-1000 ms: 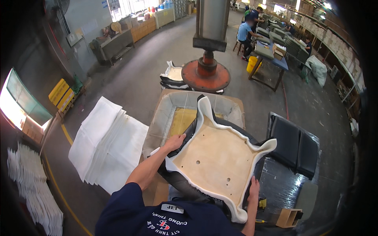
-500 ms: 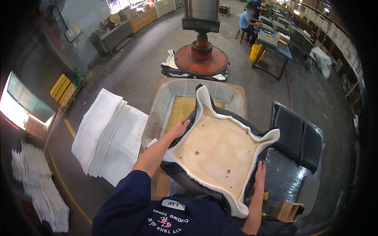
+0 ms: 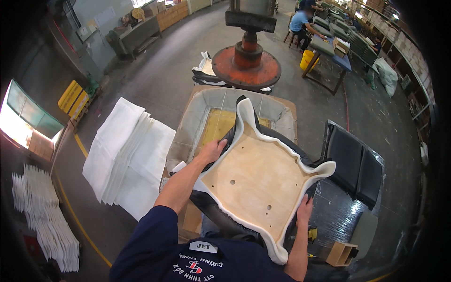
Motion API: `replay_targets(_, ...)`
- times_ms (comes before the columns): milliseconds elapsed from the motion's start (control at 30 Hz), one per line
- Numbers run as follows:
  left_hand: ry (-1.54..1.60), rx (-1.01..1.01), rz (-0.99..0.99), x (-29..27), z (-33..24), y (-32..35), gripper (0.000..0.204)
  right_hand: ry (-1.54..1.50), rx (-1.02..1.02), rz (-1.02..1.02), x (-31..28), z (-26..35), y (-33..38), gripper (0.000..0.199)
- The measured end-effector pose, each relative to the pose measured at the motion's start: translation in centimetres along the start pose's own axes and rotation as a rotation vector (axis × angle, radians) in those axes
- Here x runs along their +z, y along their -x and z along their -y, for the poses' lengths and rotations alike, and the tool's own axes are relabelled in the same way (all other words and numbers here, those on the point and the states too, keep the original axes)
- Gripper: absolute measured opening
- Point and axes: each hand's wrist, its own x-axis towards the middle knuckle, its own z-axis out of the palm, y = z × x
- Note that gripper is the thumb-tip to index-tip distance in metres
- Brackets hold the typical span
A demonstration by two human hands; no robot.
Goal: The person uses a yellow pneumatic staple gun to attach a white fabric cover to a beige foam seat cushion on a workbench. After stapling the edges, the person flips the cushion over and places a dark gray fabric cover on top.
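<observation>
A seat cushion [image 3: 253, 176] is held up in front of me, its underside showing. A pale plywood board with several holes is ringed by white padding and a black cover, and the corners of the cover stick out loosely. My left hand [image 3: 212, 151] grips its upper left edge, the fingers hidden under the black cover. On the right edge, my right hand [image 3: 304, 210] holds the black cover, fingers curled beneath it. Below the far part of the cushion lies a grey-lined open mould [image 3: 188, 110] with a yellowish bottom, partly covered by the cushion.
Above the mould's far side hangs a red round press plate [image 3: 246, 68]. White sheets [image 3: 124, 157] are stacked at left. At right, black cushions [image 3: 350, 162] rest on a plastic-wrapped surface beside a small wooden box [image 3: 341, 254]. A person [image 3: 300, 26] sits at a far blue table [image 3: 336, 61].
The cushion stays in both hands, tilted slightly differently, with its near corner shifted a little left. The press and mould appear slightly further right as the view shifts.
</observation>
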Motion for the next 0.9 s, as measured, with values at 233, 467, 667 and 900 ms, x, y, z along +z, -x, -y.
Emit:
replay_targets(233,-0.124,-0.06,-0.017,-1.1,-2.2,1.4,0.064,0.055,-0.008,0.014,-0.4,-1.0,1.2,0.074)
replay_targets(467,-0.156,-0.089,0.009,-1.6,-0.8,3.3,0.069,0.136,-0.027,-0.024,-0.2,-3.6,4.0,0.073)
replay_targets(667,-0.134,-0.029,0.011,-1.7,-1.4,3.6,0.066,0.115,-0.09,-0.071,0.3,-5.4,3.4,0.071)
replay_targets(900,-0.128,-0.036,0.015,-1.8,-0.6,3.3,0.068,0.008,-0.09,-0.027,0.3,-5.7,3.1,0.071)
